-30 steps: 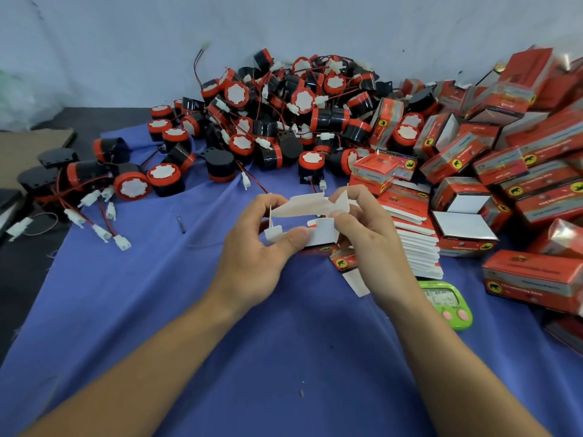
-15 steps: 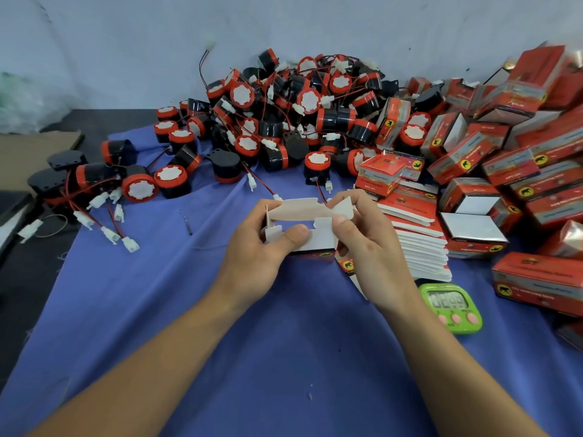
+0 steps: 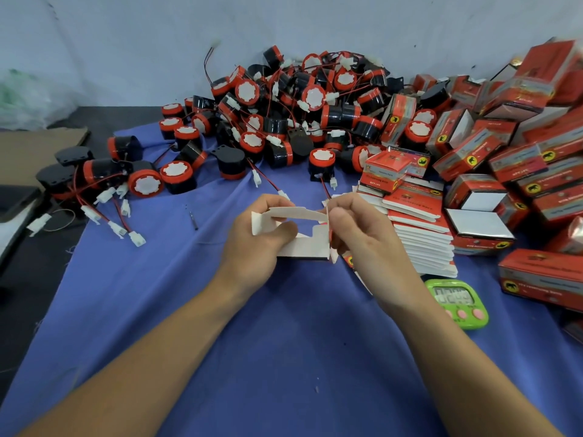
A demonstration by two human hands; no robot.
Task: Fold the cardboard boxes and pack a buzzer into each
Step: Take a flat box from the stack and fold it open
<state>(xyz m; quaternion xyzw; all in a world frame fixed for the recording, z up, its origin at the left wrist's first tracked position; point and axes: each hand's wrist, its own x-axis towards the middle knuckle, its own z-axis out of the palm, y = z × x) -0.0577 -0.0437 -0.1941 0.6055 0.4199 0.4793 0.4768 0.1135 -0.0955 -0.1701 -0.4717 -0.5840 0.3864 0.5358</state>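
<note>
Both my hands hold one small cardboard box [image 3: 303,246], white inside and red outside, with its end flaps standing up. My left hand [image 3: 255,244] grips its left side, thumb pressed on the front wall. My right hand [image 3: 362,241] pinches the right flap. A heap of black and red buzzers [image 3: 284,121] with red wires and white plugs lies behind. A stack of flat unfolded boxes [image 3: 419,238] sits just right of my right hand.
A blue cloth [image 3: 284,357] covers the table. Folded red boxes [image 3: 504,152] are piled at the right. A green timer [image 3: 457,302] lies near my right wrist. A small screw [image 3: 193,219] rests on the cloth to the left. Brown cardboard [image 3: 38,146] lies far left.
The box in my hands has been opened wider and its right flap now stands upright under my right fingers. The view has shifted slightly down and left.
</note>
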